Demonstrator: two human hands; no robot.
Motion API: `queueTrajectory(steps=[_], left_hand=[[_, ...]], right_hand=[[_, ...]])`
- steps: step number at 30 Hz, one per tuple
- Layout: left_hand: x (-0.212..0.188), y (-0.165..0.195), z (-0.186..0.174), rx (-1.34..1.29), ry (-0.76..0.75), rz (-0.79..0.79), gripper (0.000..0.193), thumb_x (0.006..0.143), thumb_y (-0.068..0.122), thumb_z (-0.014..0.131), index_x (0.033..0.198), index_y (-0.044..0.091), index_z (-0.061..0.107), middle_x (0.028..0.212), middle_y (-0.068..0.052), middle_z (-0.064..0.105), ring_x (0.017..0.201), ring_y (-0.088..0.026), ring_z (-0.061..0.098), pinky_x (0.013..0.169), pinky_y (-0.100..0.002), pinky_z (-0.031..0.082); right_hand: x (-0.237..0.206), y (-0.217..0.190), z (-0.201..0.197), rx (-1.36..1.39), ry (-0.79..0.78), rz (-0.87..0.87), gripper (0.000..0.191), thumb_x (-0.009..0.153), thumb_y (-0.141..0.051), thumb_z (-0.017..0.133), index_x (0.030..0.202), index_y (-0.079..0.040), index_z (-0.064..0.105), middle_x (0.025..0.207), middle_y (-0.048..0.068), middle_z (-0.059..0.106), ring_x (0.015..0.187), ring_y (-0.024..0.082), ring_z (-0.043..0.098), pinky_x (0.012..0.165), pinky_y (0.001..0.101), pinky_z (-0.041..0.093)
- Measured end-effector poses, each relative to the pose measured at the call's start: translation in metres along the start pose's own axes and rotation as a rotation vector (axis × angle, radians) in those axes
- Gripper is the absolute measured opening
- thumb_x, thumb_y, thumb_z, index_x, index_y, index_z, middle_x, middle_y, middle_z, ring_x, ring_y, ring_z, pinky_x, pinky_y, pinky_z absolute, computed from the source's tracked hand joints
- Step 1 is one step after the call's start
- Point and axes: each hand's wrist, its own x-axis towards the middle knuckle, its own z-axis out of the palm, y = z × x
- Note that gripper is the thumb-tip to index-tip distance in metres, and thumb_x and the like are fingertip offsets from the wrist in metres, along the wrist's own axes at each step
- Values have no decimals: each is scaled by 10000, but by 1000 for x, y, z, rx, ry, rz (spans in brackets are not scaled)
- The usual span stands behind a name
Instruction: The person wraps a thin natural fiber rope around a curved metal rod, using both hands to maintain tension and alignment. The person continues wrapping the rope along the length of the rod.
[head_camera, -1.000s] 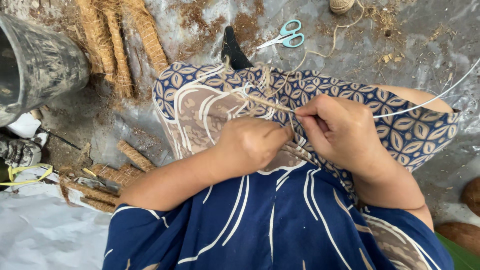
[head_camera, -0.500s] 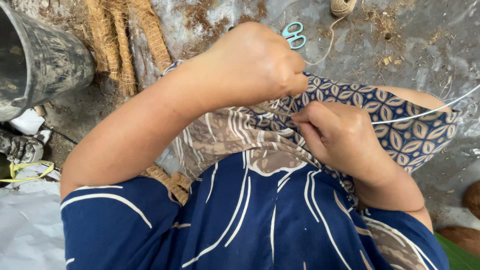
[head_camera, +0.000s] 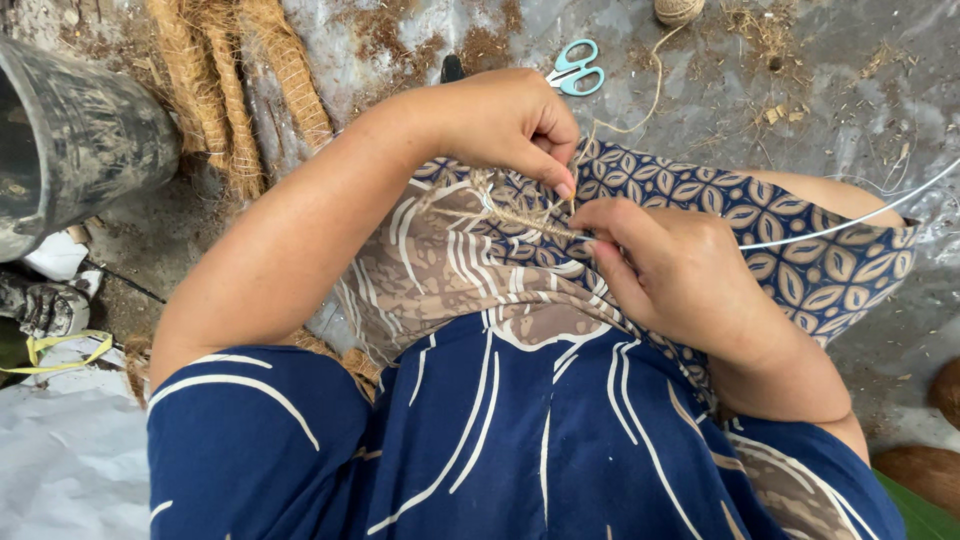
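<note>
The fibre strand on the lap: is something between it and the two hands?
Nothing visible. The left hand pinches the fibre strand from above, and the right hand holds its end directly. The scissors lie apart on the ground.

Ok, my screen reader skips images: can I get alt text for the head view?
Seen from above, the left hand and right hand pinch a thin fibre strand over a patterned skirt. Scissors, a twine ball and fibre ropes lie on the ground beyond.
</note>
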Motion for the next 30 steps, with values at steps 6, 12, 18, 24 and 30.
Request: queueTrajectory(steps=[6, 12, 18, 24, 30], left_hand=[[-18, -11, -6, -61, 111, 41, 241, 893, 284, 835, 848, 69, 736, 628, 27, 608, 561, -59, 514, 515, -264, 395], [-52, -31, -4, -373, 125, -29, 135, 958, 166, 778, 993, 39, 748, 806, 54, 666, 713, -12, 529, 618, -208, 431], [-83, -45, 2, -477, 243, -39, 128, 949, 121, 777, 1009, 15, 734, 834, 50, 669, 749, -4, 550, 665, -191, 446], [-91, -34, 35, -972, 501, 331, 156, 1039, 140, 777, 1070, -3, 725, 928, -33, 641, 826, -78, 600, 742, -213, 466], [-97, 14, 85, -1292, 548, 482, 181, 1053, 141, 745, 1183, 21, 710, 851, -19, 620, 773, -130, 658, 681, -226, 526]], right_hand=[[3, 2, -3, 49, 53, -19, 155, 897, 42, 704, 1018, -51, 731, 740, 96, 641, 648, 245, 648, 594, 357, 490], [0, 5, -11, 45, 60, -22, 191, 884, 67, 705, 1036, -43, 741, 752, 106, 626, 672, 242, 636, 608, 353, 479], [1, 7, -13, 63, 21, -33, 208, 860, 69, 709, 1035, -29, 762, 707, 111, 592, 645, 249, 617, 611, 355, 475], [-2, 7, -13, 91, 84, 35, 129, 921, 59, 729, 1016, -26, 747, 728, 97, 612, 628, 214, 603, 601, 330, 449], [-2, 12, -10, 19, 115, 6, 143, 929, 66, 707, 1037, -22, 741, 877, 121, 704, 777, 251, 704, 690, 327, 533]])
